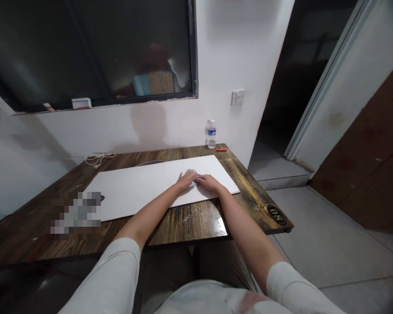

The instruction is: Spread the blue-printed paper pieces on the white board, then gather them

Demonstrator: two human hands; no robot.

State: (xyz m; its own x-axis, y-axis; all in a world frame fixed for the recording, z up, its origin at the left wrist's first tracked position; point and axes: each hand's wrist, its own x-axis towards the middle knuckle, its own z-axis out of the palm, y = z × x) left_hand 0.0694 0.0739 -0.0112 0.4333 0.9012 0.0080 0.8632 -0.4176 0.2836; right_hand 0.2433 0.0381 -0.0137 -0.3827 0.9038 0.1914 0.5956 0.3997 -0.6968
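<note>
A small blue, white and dark patterned piece (195, 183) lies on a long white board (134, 185); its kind cannot be made out, as both hands cover much of it. My left hand (186, 179) rests on it from the left, fingers stretched and lying flat. From the right, my right hand (208, 182) meets it with fingers bent and held together at its edge. The fingertips of both hands come close together over the piece, and some are hidden.
The board lies on a dark wooden table (249, 205). A clear water bottle (211, 135) and a red pen-like stick (221, 150) stand and lie at the back right. A coiled white cable (98, 158) is at the back left. Blurred items (78, 213) cover the board's left end.
</note>
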